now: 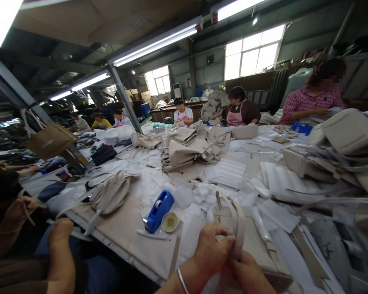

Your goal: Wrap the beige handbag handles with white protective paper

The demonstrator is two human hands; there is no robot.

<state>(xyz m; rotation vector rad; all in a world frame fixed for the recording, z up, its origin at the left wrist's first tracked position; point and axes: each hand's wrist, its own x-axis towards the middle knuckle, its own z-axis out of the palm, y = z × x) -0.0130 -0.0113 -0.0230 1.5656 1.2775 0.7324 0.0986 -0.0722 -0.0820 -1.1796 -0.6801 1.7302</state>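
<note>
A beige handbag (254, 229) lies in front of me at the table's near edge. Its looped strap (239, 224) rises above the bag between my hands. My left hand (211, 245), with a bangle at the wrist, is closed with thumb and fingertips pinched at the strap. Lower and to the right, my right hand (249, 272) is closed around the strap's lower part, its fingertips partly hidden behind the left hand. Left of my hands stand a blue tape dispenser (160, 210) and a small round tub (169, 222).
A heap of beige bags (187, 149) fills the table's middle. More bags (343, 134) are piled at right, beside white foam sheets (282, 183). Another bag (115, 192) lies at left, near a co-worker's hand (61, 228). A metal post (125, 98) stands beyond.
</note>
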